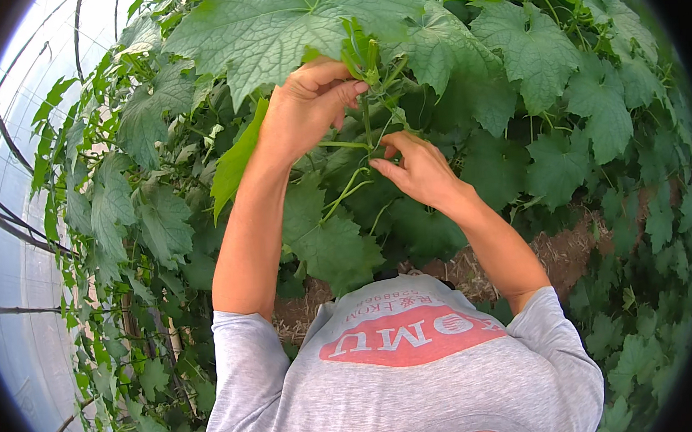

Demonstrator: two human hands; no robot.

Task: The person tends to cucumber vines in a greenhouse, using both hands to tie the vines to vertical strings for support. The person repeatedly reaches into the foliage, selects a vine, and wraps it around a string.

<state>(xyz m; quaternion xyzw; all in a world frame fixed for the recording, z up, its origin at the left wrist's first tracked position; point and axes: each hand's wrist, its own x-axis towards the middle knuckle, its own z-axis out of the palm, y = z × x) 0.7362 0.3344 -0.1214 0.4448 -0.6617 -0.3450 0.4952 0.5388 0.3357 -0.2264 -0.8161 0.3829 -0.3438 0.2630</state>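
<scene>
My left hand (pixel 320 100) is raised beneath a broad lobed leaf (pixel 302 26), its thumb and fingers closed on the vine's growing tip (pixel 369 73), where young leaves and buds cluster. A green vine stem (pixel 367 118) runs down from there. Lower and to the right, my right hand (pixel 411 163) has thumb and forefinger close together beside the stem and a thin tendril; whether they pinch it cannot be told. A leaf stalk (pixel 344 145) branches left from the stem between the hands. Curled tendrils (pixel 347 195) hang just below.
Dense climbing vines with large leaves (pixel 536 52) surround me on both sides. Behind the foliage at left are translucent greenhouse sheeting (pixel 19 281) and dark bent poles or cords (pixel 6 221). Brown soil with straw (pixel 565 255) shows below the plants.
</scene>
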